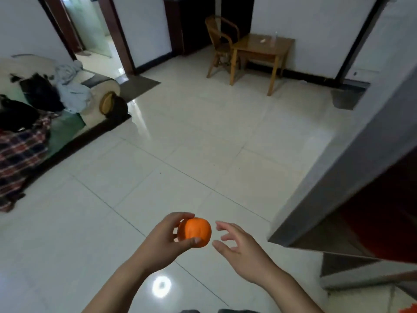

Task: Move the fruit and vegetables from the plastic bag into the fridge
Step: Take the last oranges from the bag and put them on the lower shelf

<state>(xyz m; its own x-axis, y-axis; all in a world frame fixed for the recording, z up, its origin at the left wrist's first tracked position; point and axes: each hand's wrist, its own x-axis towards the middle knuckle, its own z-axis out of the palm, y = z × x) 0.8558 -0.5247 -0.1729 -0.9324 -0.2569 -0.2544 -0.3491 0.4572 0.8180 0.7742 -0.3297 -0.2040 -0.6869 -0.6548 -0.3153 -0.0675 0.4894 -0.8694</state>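
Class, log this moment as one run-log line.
left hand: grips orange fruit | right hand: open, close beside fruit, not touching | tiled floor: below both hands

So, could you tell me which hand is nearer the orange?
Left: the left hand grips the orange between thumb and fingers; the right hand hovers open to its right, not touching.

The pale tiled floor [180, 132] carries a sofa [106, 86] at left, a dark mat [137, 85] by the far doorway, and a far table [266, 47] with a chair [222, 46] beside it. Clothes [72, 91] lie heaped on the sofa; a small white thing [262, 41] lies on the table.
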